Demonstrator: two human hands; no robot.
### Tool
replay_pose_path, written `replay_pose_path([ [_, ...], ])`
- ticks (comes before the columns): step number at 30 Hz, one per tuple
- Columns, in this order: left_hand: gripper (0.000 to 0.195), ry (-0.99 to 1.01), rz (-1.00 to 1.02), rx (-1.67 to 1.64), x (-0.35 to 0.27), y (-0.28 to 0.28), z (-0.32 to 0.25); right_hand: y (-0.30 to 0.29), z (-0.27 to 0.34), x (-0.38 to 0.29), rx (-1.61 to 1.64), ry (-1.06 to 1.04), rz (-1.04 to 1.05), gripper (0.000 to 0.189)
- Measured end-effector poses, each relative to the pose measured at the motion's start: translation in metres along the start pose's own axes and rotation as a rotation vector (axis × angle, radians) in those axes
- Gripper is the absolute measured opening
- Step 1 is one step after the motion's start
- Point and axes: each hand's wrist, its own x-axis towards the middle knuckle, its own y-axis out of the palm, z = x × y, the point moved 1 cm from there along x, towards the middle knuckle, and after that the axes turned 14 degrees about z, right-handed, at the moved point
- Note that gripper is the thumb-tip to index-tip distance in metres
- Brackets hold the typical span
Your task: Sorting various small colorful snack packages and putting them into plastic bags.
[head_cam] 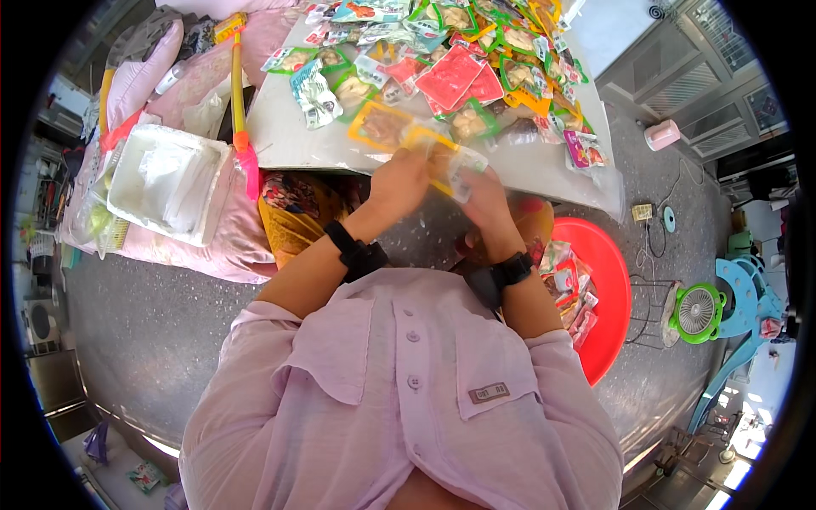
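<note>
Between my two hands, above the table's front edge, is a clear food packet with a yellow border (440, 159), blurred by motion. My left hand (400, 182) grips its left side. At its right end, my right hand (486, 197) has hold of the packet's pale part. Another yellow-bordered packet (380, 125) lies just beyond my left hand. A green-bordered packet (470, 122) rests past the held one, close to red packets (456, 76). A large heap of sealed food packets (519, 41) covers the back of the white table (280, 137).
To the left, a white foam box (220, 172) holding clear plastic bags stands on a pink bed cover (210, 258). A yellow-handled tool with pink strips (238, 95) lies beside it. By my right leg, a red basin (609, 280) contains several packets. A green fan (696, 309) is farther right.
</note>
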Motion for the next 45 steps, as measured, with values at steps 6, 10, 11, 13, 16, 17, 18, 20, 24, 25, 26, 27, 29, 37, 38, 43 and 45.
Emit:
replay_pose_path([
  [6, 0.009, 0.070, -0.041, 0.038, -0.001, 0.001, -0.002, 0.023, -0.001, 0.021, -0.389, 0.222, 0.027, 0.020],
  [10, 0.009, 0.051, 0.006, 0.072, -0.005, 0.003, 0.005, 0.025, 0.016, 0.022, -0.843, 0.337, 0.061, 0.018],
  [11, 0.009, 0.060, -0.001, 0.066, -0.007, 0.003, 0.006, 0.024, 0.019, 0.021, -0.828, 0.375, 0.095, 0.018],
  [13, 0.008, 0.068, 0.013, 0.069, -0.008, -0.002, -0.002, 0.024, 0.017, 0.020, -0.801, 0.363, 0.060, 0.016],
  [16, 0.008, 0.096, 0.029, 0.073, -0.008, -0.001, -0.006, 0.021, 0.006, 0.028, -0.877, 0.319, 0.082, 0.015],
  [17, 0.008, 0.109, 0.034, 0.076, -0.008, 0.000, -0.005, 0.020, 0.001, 0.032, -0.975, 0.295, 0.144, 0.014],
  [18, 0.008, 0.119, 0.033, 0.074, -0.009, 0.002, -0.002, 0.022, -0.004, 0.035, -0.980, 0.288, 0.136, 0.014],
  [20, 0.008, 0.097, 0.030, 0.047, -0.011, 0.005, 0.004, 0.027, -0.011, 0.036, -1.097, 0.209, 0.122, 0.013],
  [24, 0.010, 0.140, -0.013, 0.005, -0.015, 0.002, 0.009, 0.030, -0.005, 0.028, -0.686, 0.366, 0.146, 0.014],
  [25, 0.013, 0.138, 0.023, 0.001, -0.015, 0.003, 0.011, 0.028, -0.004, 0.027, -0.640, 0.368, 0.129, 0.014],
  [26, 0.015, 0.136, 0.059, -0.003, -0.016, 0.003, 0.012, 0.026, -0.002, 0.026, -0.594, 0.369, 0.112, 0.014],
  [27, 0.015, 0.147, 0.062, -0.005, -0.016, 0.003, 0.012, 0.021, -0.001, 0.026, -0.596, 0.361, 0.103, 0.014],
  [29, 0.023, 0.287, -0.036, 0.149, -0.017, 0.002, 0.008, 0.011, 0.002, 0.025, -0.577, 0.350, 0.119, 0.014],
  [37, 0.024, 0.239, -0.116, 0.329, -0.003, 0.010, 0.034, -0.014, 0.075, 0.011, -0.620, 0.002, -0.033, 0.016],
  [38, 0.022, 0.192, -0.151, 0.295, 0.001, 0.009, 0.037, -0.018, 0.086, 0.015, -0.671, 0.002, -0.105, 0.016],
  [43, 0.017, 0.193, -0.170, 0.280, 0.011, 0.017, 0.040, -0.080, 0.149, 0.041, -1.208, -0.179, -0.396, 0.016],
  [45, 0.016, 0.216, -0.160, 0.299, 0.007, 0.020, 0.042, -0.102, 0.164, 0.053, -1.616, -0.299, -0.445, 0.016],
])
